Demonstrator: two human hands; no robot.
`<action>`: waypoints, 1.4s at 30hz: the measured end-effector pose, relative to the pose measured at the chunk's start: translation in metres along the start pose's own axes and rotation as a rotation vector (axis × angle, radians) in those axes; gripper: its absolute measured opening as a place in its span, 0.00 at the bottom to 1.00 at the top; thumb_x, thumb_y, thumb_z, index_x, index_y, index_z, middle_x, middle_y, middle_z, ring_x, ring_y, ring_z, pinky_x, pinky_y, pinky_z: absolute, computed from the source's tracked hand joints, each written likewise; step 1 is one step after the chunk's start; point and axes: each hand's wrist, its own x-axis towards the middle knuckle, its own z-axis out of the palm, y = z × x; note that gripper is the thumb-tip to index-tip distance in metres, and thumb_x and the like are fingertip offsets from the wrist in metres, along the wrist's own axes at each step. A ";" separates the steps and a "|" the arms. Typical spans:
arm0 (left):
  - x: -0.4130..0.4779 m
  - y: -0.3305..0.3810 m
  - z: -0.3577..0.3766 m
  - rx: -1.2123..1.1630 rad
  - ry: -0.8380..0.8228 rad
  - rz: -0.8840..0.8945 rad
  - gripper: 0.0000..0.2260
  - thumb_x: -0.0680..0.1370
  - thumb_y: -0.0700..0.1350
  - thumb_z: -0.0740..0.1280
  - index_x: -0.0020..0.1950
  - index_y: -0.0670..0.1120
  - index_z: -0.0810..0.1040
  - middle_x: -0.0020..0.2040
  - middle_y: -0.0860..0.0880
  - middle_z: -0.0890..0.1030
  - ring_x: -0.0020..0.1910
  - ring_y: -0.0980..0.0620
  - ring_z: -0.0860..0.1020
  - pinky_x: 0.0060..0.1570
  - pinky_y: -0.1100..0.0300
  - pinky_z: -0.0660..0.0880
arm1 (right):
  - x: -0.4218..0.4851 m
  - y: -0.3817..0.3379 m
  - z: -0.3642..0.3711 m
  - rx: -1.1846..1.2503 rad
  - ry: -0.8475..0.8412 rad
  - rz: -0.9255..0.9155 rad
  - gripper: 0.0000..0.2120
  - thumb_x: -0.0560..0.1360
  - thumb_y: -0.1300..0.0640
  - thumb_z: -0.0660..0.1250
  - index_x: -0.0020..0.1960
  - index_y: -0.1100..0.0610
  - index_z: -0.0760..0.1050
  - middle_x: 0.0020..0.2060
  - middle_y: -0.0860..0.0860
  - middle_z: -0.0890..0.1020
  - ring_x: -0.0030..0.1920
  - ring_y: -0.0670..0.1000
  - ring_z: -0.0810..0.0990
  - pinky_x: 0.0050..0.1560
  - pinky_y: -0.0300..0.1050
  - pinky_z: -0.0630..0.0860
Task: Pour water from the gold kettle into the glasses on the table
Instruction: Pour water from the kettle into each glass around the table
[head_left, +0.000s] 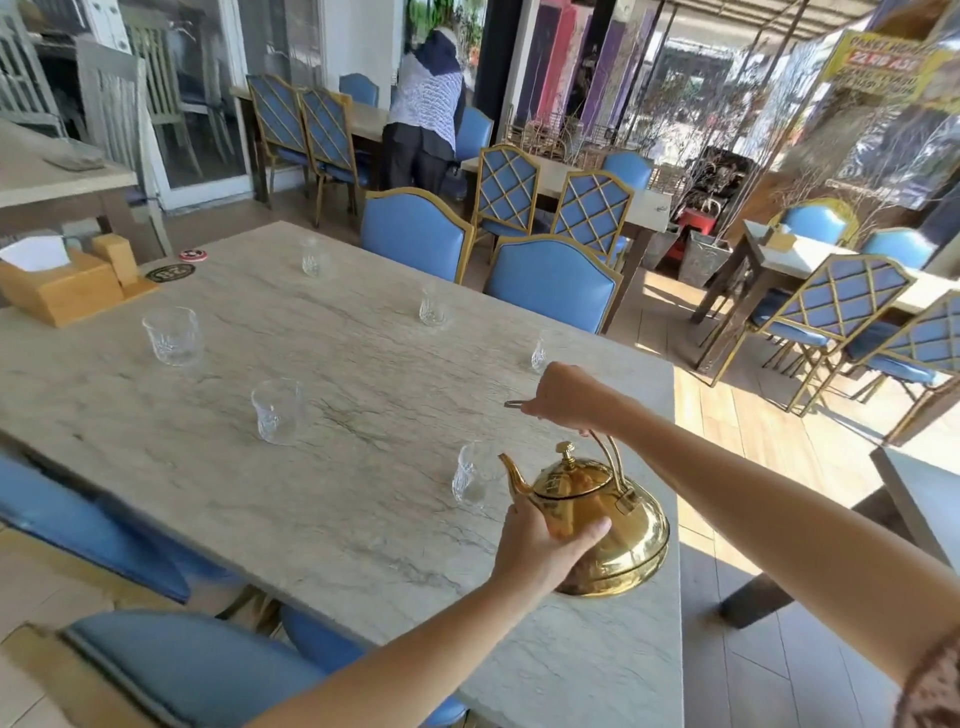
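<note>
The gold kettle (608, 530) is tilted to the left above the near right part of the marble table (337, 467). My right hand (563, 397) grips its wire handle from above. My left hand (545, 545) cups the kettle's side below the spout. The spout tip sits at the rim of a small clear glass (474, 475). Several other clear glasses stand spread over the table: a tumbler (277, 410), a wider tumbler (171, 335), small glasses (434, 306), (311, 257), and one partly behind my right hand (540, 353).
A wooden tissue box (57, 283) and coasters (170, 272) sit at the table's far left. Blue chairs (553, 283) line both long sides. Other tables and chairs fill the room; a person (426, 104) bends over a far table.
</note>
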 end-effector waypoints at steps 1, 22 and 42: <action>0.000 0.002 -0.001 -0.008 -0.010 -0.019 0.30 0.68 0.67 0.72 0.58 0.47 0.72 0.56 0.47 0.80 0.56 0.48 0.79 0.52 0.65 0.76 | 0.003 -0.001 0.000 -0.007 -0.017 0.004 0.19 0.78 0.51 0.65 0.52 0.69 0.79 0.32 0.55 0.78 0.26 0.49 0.71 0.23 0.35 0.65; 0.006 0.007 0.011 -0.131 0.012 -0.019 0.60 0.47 0.86 0.53 0.57 0.38 0.75 0.52 0.41 0.80 0.49 0.46 0.80 0.45 0.60 0.79 | 0.027 -0.006 -0.002 -0.006 -0.210 0.033 0.14 0.77 0.57 0.68 0.48 0.70 0.80 0.28 0.56 0.76 0.21 0.49 0.68 0.21 0.38 0.68; -0.008 0.039 0.016 -0.022 0.062 -0.141 0.76 0.37 0.84 0.34 0.73 0.38 0.60 0.70 0.39 0.67 0.68 0.43 0.70 0.67 0.50 0.73 | 0.024 -0.015 -0.020 -0.035 -0.263 0.045 0.13 0.76 0.55 0.68 0.45 0.67 0.81 0.24 0.54 0.72 0.22 0.50 0.67 0.22 0.37 0.66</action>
